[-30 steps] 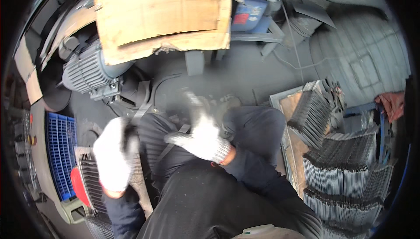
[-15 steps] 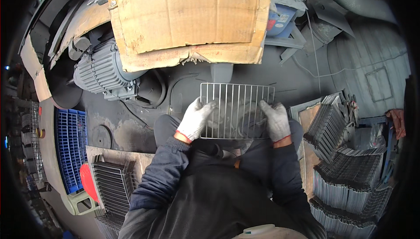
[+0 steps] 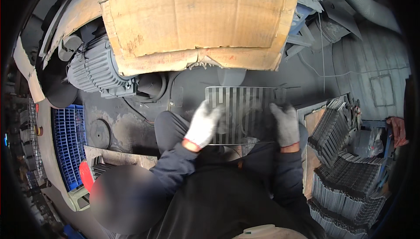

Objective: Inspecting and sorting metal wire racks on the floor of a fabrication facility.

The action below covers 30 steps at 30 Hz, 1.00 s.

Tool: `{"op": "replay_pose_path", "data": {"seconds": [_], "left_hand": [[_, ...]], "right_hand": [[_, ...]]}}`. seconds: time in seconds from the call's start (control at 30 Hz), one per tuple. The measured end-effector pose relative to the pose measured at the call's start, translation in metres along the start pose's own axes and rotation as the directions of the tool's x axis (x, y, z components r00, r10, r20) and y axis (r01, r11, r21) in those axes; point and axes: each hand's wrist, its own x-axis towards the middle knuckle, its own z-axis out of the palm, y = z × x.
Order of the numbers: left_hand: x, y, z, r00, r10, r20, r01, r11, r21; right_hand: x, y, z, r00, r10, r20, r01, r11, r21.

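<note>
While left hand (image 3: 203,125), right hand (image 3: 286,127) grip wire rack (image 3: 240,114), stained floor (image 3: 124,127) shows beside motor (image 3: 95,67).

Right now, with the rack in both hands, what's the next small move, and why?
Probably steady the wire rack between both hands: its bars look motion-blurred, so they're hard to see clearly, and the left hand and right hand already hold opposite sides.

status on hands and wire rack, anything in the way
Left hand, right hand holding wire rack by opposite ends. Rack blurred. Cardboard beyond, not overlapping.
</note>
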Motion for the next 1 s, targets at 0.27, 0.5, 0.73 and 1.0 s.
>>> {"op": "replay_pose_path", "data": {"seconds": [0.27,0.5,0.73,1.0], "left_hand": [[-0.018,0.009,-0.067,0.982,-0.182,-0.057,0.183,0.983,0.001],[-0.005,0.002,-0.032,0.970,-0.232,-0.073,0.230,0.973,-0.032],[0.003,0.045,-0.063,0.901,-0.433,0.024,0.431,0.888,-0.160],[0.004,0.033,-0.026,0.913,-0.370,0.169,0.401,0.891,-0.213]], "right_hand": [[0.007,0.025,0.045,0.987,-0.096,0.127,0.121,0.970,-0.211],[0.008,0.004,0.018,0.994,0.059,0.088,-0.048,0.991,-0.128],[0.026,0.026,0.023,0.955,0.220,0.198,-0.181,0.963,-0.198],[0.008,-0.012,-0.007,0.965,0.194,0.175,-0.205,0.978,0.044]]}}
